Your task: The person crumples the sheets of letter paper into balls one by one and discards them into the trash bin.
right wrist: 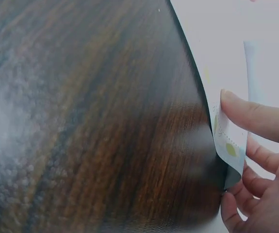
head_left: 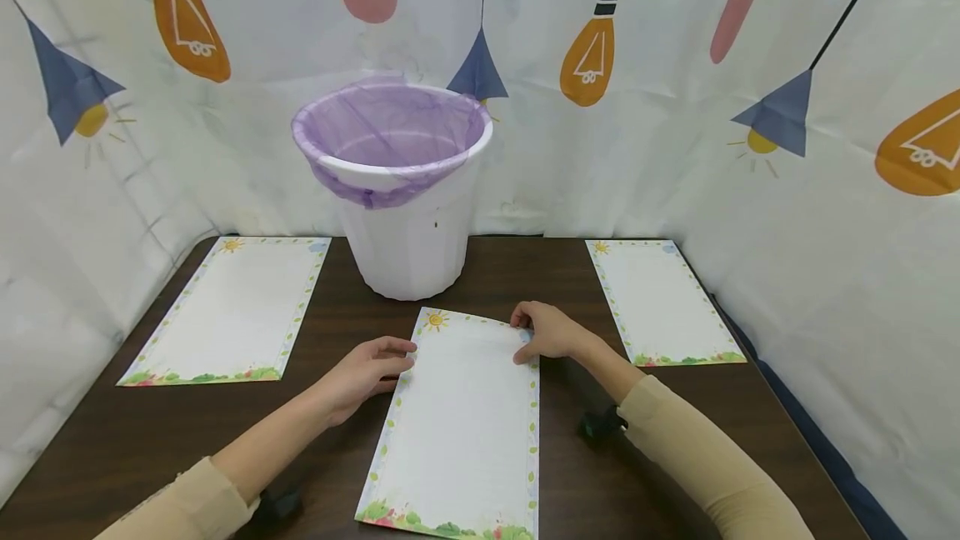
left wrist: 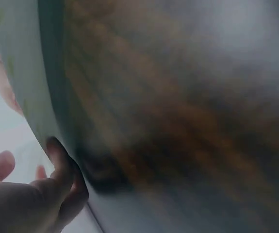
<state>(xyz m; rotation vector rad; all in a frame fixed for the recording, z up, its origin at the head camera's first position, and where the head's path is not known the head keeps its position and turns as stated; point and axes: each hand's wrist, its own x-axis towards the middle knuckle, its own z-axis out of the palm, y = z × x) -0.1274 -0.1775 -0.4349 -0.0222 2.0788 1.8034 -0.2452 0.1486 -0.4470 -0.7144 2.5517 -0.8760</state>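
A white sheet of paper (head_left: 465,423) with a printed border of leaves, a sun and flowers lies at the front middle of the dark table. My right hand (head_left: 551,330) pinches its far right corner. In the right wrist view, the thumb (right wrist: 238,109) presses on the face of the paper, and the edge curls up by the fingers. My left hand (head_left: 367,377) is at the sheet's left edge with its fingers loosely bent. The left wrist view has the fingertips (left wrist: 57,148) touching that edge, the thumb standing apart.
Similar bordered sheets lie at the back left (head_left: 225,311) and back right (head_left: 660,302) of the dark wood table (head_left: 562,265). Between them, near the back edge, stands a white bin (head_left: 408,244) with a purple bag (head_left: 375,194) lining it. A printed white curtain (head_left: 285,40) surrounds the table.
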